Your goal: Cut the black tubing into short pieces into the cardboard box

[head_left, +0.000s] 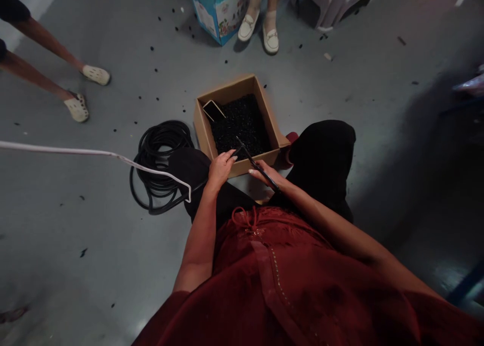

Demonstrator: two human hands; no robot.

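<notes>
Head view | left hand (221, 167) grips black hose (166, 131) at cardboard box's (203, 132) near rim | right hand (266, 177) clamps black tool (251, 159) there

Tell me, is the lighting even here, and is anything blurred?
Head view: the floor is lit at left and sinks into shadow at right; the cardboard box and left hand look sharp; the box's black contents merge into one dark mass.

brown cardboard box (234, 170), black pieces (242, 124), black coiled hose (159, 159), grey floor (75, 225).
</notes>
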